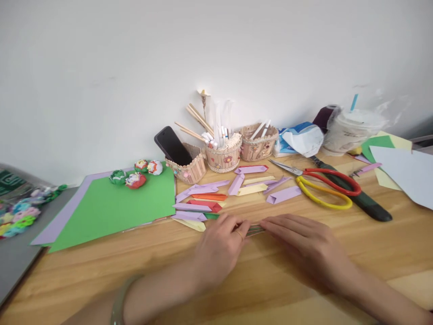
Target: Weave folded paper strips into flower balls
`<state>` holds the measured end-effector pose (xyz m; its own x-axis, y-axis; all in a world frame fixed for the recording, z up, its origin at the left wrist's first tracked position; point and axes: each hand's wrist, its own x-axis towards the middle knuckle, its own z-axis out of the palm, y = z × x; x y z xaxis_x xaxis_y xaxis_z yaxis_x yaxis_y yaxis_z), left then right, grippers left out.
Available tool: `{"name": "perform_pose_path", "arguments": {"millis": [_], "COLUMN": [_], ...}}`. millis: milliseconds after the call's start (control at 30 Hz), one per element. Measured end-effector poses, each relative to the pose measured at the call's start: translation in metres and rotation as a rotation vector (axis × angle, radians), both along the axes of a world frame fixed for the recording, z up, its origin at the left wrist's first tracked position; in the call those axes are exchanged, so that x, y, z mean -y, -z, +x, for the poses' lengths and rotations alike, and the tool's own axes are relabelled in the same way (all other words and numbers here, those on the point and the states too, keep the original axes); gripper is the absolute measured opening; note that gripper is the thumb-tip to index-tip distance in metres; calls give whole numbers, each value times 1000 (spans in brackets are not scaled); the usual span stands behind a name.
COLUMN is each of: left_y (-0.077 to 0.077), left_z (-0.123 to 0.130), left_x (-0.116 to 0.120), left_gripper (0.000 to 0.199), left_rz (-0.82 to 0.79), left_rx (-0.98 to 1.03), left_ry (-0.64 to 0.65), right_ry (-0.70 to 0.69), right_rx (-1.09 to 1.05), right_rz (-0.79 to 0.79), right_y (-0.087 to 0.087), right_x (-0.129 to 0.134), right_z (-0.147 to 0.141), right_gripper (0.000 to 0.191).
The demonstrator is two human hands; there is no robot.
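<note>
At the middle of the wooden table (111, 271), a narrow folded paper piece (255, 229) with greenish layered edges shows between my two hands. My left hand (221, 243) is closed on its left end, fingers curled and thumb against it. From the other side, my right hand (307, 237) grips the right end with its fingers pressed together; they hide most of the paper. Just beyond my hands lie several folded paper strips in purple, such as a lilac one (283, 195), with a red-orange strip (209, 197) and a cream strip (252, 189) among them.
Scissors (324, 185) with red and yellow handles rest over a dark-handled tool (372, 210) at right. Green paper (118, 212) bears small paper flowers (135, 180). Behind stand decorated baskets (223, 158), a phone (173, 146), a tissue pack (299, 137) and a lidded cup (352, 128).
</note>
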<state>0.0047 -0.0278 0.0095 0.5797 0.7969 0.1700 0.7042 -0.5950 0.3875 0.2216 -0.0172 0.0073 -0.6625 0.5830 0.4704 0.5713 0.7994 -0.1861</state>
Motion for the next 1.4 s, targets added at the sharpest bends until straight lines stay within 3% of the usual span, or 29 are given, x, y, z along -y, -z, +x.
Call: {"name": "perform_pose_path", "arguments": {"millis": [333, 567, 767, 867, 1033, 1233, 1400], "left_y": [12, 21, 20, 14, 6, 11, 17], "left_z": [5, 3, 3, 6, 9, 8, 2], "left_x": [1, 4, 4, 3, 2, 1, 1], "left_gripper": [34, 40, 39, 37, 37, 37, 35], "left_rz": [212, 324, 274, 146, -98, -73, -30], "left_rx": [-105, -144, -120, -49, 88, 42, 66], "left_ry": [20, 33, 35, 20, -116, -89, -97], "right_ry": [-32, -58, -61, -36, 74, 40, 31], "right_rx": [180, 219, 206, 169, 133, 284, 288], "right_rz": [203, 209, 229, 109, -56, 15, -63], "right_y": [0, 6, 3, 2, -1, -2, 3], "right_x": [2, 4, 3, 3, -1, -3, -1], "right_z": [-4, 0, -2, -2, -10, -26, -28], "right_gripper": [41, 39, 39, 34, 27, 25, 28]}}
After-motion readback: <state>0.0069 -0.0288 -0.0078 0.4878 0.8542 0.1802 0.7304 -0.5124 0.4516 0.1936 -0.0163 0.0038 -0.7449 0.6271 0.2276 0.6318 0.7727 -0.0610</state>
